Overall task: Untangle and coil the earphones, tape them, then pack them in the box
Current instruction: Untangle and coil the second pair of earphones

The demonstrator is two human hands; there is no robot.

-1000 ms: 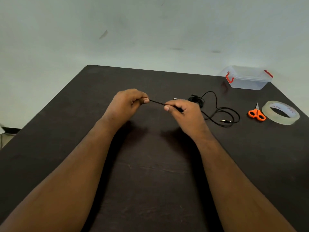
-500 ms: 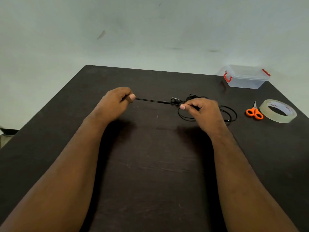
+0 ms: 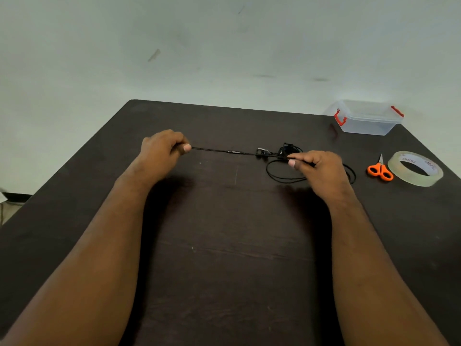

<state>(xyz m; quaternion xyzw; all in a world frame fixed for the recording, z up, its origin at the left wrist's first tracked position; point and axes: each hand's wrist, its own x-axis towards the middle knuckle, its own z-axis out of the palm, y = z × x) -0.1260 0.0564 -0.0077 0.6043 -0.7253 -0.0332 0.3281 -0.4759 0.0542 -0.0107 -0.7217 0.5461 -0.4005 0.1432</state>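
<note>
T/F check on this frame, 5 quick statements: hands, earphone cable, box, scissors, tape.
1. Both hands pinch the earphone cable. True: the left hand and right hand hold a stretch of it between them.
2. The earphones are already in the box. False: they lie on the table; no earphones show in the box.
3. The scissors lie beside the tape roll. True.
4. The right hand holds the scissors. False: it pinches the cable.
5. The whole cable is pulled straight. False: loops remain by the right hand.
</note>
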